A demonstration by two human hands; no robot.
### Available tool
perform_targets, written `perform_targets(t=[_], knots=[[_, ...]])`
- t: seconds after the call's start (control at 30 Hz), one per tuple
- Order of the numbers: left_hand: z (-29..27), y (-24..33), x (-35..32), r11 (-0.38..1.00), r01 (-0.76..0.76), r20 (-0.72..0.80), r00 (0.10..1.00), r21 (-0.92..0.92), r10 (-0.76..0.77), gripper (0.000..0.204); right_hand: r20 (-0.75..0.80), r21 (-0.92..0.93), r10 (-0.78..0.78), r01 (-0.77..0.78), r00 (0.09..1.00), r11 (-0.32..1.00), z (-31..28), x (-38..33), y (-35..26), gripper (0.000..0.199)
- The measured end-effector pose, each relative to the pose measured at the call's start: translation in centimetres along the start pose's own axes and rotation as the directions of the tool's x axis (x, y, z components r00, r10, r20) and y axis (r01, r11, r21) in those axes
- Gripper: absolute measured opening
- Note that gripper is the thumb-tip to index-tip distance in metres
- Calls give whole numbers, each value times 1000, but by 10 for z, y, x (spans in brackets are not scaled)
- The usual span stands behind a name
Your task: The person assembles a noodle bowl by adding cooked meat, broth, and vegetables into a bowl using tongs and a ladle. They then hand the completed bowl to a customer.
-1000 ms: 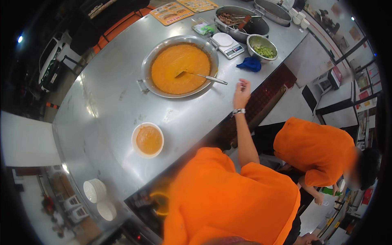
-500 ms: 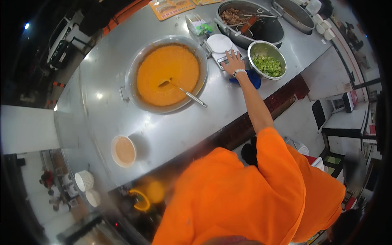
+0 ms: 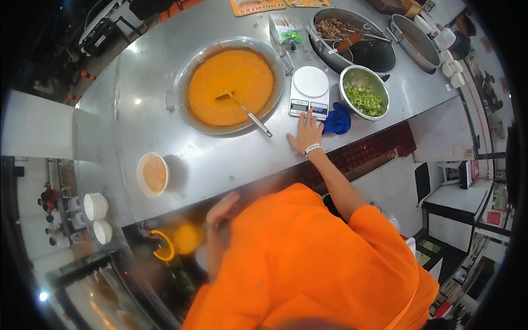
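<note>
My right hand (image 3: 306, 133), with a white band at the wrist, reaches over the steel counter. Its fingers are stretched out, the tips at the button panel of a white kitchen scale (image 3: 310, 91) whose round plate is bare. A crumpled blue cloth (image 3: 337, 120) lies beside the scale, and a steel bowl of chopped green vegetables (image 3: 364, 100) stands to its right. My left hand (image 3: 222, 209) hangs at the counter's near edge, slightly hazy, fingers extended and holding nothing visible. Left of the scale, a wide pan of orange sauce (image 3: 231, 91) has a metal-handled ladle (image 3: 252, 117) resting in it.
A white tub of pale brown liquid (image 3: 153, 174) stands on the counter's left, near stacked white bowls (image 3: 95, 207). Behind the scale are a clear plastic box (image 3: 287, 34) and a large pot with meat (image 3: 333, 28). Below the edge sits something yellow (image 3: 186, 237).
My right hand has drawn back toward me, uncovering the scale's panel, with fingertips still at its front. My left hand has come into view at the near edge. The view has shifted.
</note>
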State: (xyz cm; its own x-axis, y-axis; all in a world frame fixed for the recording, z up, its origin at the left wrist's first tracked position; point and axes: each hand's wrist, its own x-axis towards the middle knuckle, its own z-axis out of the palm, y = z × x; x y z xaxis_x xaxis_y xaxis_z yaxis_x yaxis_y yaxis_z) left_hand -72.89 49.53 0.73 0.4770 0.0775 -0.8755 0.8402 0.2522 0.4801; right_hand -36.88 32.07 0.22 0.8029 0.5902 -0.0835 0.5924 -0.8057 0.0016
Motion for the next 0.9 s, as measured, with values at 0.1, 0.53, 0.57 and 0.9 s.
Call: perform_targets(t=[0.1, 0.53, 0.57, 0.9], knots=[[34, 49, 17, 964, -135, 156, 983, 231, 100, 75, 180, 63, -58, 47, 982, 997, -17, -13, 5, 87], [51, 17, 0, 903, -206, 192, 971, 378, 141, 61, -92, 183, -97, 113, 991, 977, 9, 51, 23, 85], [47, 17, 1, 896, -247, 173, 965, 369, 195, 62, -108, 204, -126, 146, 986, 968, 9, 31, 17, 85], [90, 37, 35, 866, -396, 85, 894, -305, 439, 56, -122, 285, -269, 293, 955, 913, 14, -85, -55, 87]])
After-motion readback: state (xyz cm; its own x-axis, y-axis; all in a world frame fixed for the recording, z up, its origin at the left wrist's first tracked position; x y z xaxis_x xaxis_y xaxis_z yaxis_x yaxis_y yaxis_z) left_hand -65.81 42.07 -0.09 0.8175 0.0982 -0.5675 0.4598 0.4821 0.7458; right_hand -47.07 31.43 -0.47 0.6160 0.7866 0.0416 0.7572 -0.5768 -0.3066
